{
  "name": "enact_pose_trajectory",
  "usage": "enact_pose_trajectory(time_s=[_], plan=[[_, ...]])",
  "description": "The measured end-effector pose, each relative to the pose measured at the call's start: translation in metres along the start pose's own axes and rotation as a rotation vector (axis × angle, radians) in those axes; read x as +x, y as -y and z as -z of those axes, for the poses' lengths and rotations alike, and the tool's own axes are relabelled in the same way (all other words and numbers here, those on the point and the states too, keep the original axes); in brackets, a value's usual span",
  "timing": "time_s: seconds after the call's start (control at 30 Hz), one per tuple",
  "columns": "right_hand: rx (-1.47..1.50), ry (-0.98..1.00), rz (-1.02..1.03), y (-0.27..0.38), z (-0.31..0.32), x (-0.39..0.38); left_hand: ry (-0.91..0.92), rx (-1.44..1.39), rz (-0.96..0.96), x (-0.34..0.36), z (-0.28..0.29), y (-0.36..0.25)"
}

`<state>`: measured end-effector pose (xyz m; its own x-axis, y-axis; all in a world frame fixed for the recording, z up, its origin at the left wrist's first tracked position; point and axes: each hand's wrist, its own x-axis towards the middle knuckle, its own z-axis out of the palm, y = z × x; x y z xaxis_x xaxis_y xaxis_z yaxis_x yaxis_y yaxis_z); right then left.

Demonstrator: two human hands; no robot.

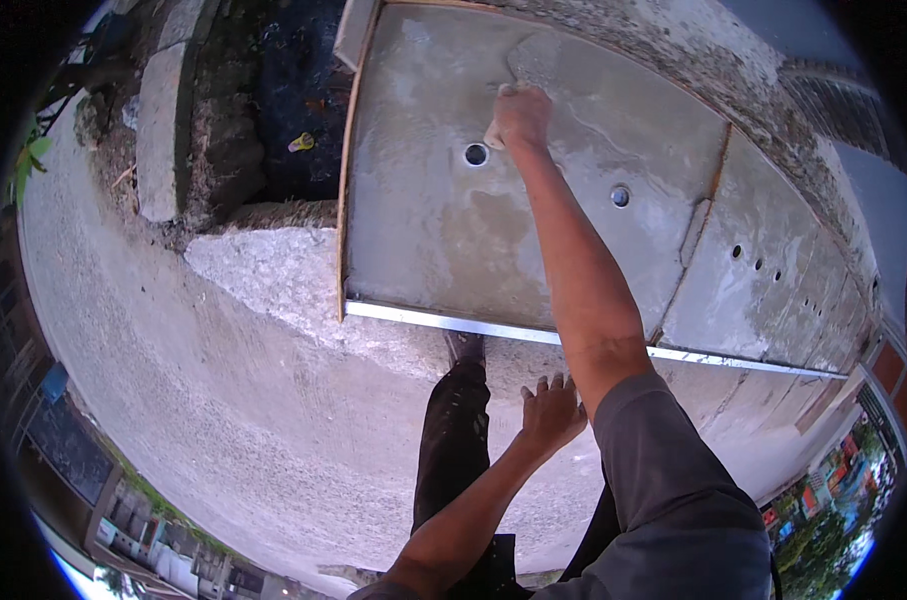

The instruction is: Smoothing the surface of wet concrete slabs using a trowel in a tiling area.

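My right hand (521, 116) reaches far out over a slab of smooth, wet grey concrete (403, 210). Its fingers are curled closed, low over or against the surface; what they hold, if anything, is hidden. Just left of this hand, a round dark hole with a pale rim (476, 155) is set in the slab. Another round rimmed hole (620, 196) lies to the right of my forearm. My left hand (553, 412) hangs below the slab's near edge, fingers spread and nothing in it. A straight silvery metal strip (443, 322) runs along that edge.
Thin wooden strips (345, 200) border the slab on the left. Beyond them a dark pit (298, 100) holds a yellow scrap (301, 143). Further slab sections with small holes (757, 264) continue right. My shoe (464, 346) stands on rough concrete by the metal strip.
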<state>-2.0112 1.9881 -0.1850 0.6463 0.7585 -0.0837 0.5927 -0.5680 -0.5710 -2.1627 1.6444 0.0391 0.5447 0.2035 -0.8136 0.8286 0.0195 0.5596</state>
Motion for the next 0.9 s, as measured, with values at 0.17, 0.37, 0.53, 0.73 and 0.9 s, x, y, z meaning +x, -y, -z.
enact_pose_trajectory(time_s=[0.17,0.37,0.53,0.73,0.9], plan=[[-0.089,0.197,0.230,0.087,-0.013,-0.023,-0.032,-0.054,0.015,-0.015,0.020,0.008],[-0.034,0.277,0.029,0.095,-0.013,-0.032,-0.124,-0.068,0.019,-0.007,0.006,0.011],[-0.113,0.343,0.099,0.100,0.014,-0.034,-0.142,-0.046,0.042,-0.013,0.006,0.013],[-0.110,0.494,0.239,0.074,0.005,-0.108,0.008,-0.029,0.048,-0.017,0.013,0.006],[-0.166,0.704,0.474,0.055,0.028,-0.214,0.001,-0.030,0.064,-0.023,-0.006,0.012]])
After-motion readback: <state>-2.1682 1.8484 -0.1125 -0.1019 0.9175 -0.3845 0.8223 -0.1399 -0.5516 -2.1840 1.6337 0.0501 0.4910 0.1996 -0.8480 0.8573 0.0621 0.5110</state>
